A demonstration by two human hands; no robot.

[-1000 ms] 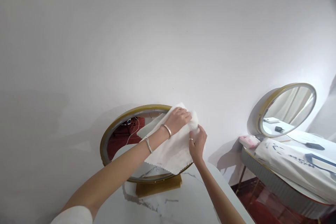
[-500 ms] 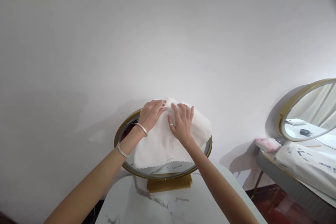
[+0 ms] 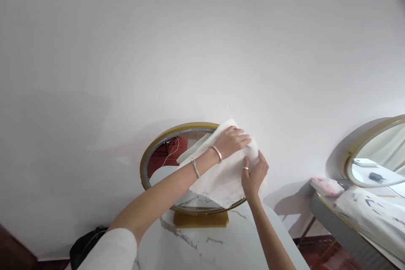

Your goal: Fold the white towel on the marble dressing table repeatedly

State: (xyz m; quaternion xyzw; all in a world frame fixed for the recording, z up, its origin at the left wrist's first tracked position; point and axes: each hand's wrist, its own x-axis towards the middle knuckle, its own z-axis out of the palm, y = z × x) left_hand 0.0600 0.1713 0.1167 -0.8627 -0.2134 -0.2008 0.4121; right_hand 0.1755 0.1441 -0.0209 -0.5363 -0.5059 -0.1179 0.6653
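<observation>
Cloth [image 3: 221, 183], left hand [image 3: 232, 141], right hand [image 3: 255, 173] shifted rightward over mirror [image 3: 164, 158]; left end bare; right grip clasps cloth, left's unclear.

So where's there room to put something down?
Bare tabletop shows in front of the gold base, between the arms. Crowded: the mirror, where left hand and right hand touch the cloth, and the side table, with packet and fabric.

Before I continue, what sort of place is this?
Likely a dressing room or similar indoor space: a gold-framed mirror on a marble-patterned table, and a second mirror at another table to the right.
</observation>
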